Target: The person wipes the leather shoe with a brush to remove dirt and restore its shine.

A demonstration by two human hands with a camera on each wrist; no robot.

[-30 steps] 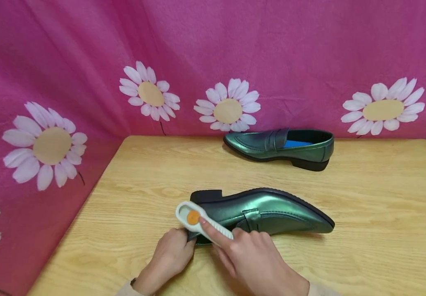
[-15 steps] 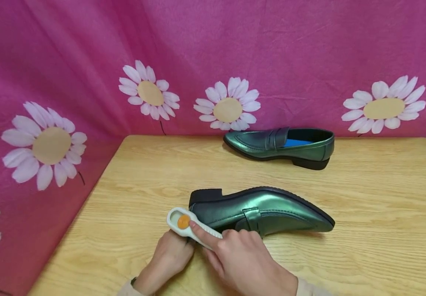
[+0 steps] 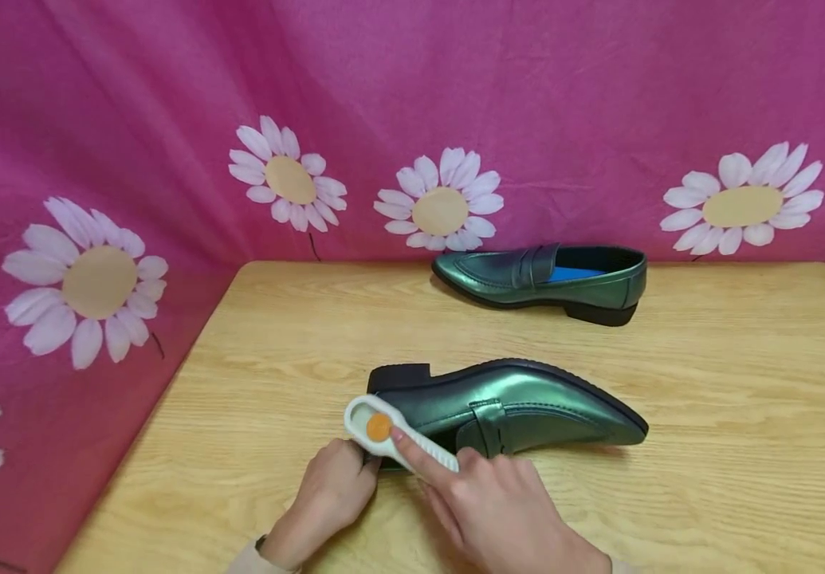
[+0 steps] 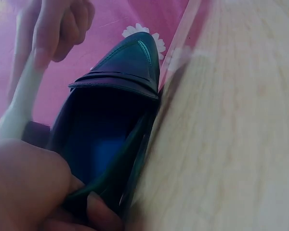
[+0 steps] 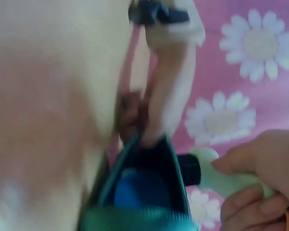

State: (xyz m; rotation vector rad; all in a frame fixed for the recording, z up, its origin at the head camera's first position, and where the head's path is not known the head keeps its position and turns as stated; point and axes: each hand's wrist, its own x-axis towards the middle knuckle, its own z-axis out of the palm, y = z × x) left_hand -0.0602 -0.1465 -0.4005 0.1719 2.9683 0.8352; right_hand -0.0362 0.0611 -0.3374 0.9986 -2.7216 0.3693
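Observation:
A metallic green loafer (image 3: 527, 399) lies on its side on the wooden table, black sole facing away and toe to the right. My left hand (image 3: 333, 486) pinches the collar at its heel; in the left wrist view the thumb and fingers close round that edge. My right hand (image 3: 505, 506) grips a white-handled shoe brush (image 3: 422, 451), the index finger extended along it near an orange button (image 3: 379, 427). The brush's black head (image 5: 189, 168) is against or very near the shoe's side by the heel; its bristles cannot be made out. A blue insole (image 4: 103, 154) shows inside the shoe.
The matching green loafer (image 3: 541, 279) stands upright at the table's back edge, toe to the left. A pink cloth (image 3: 563, 96) with white daisies hangs behind and to the left of the wooden table (image 3: 728, 414).
The right hand with the brush moved left toward the heel, then back right and slightly up. The left hand keeps its hold, and the loafer stays nearly in place.

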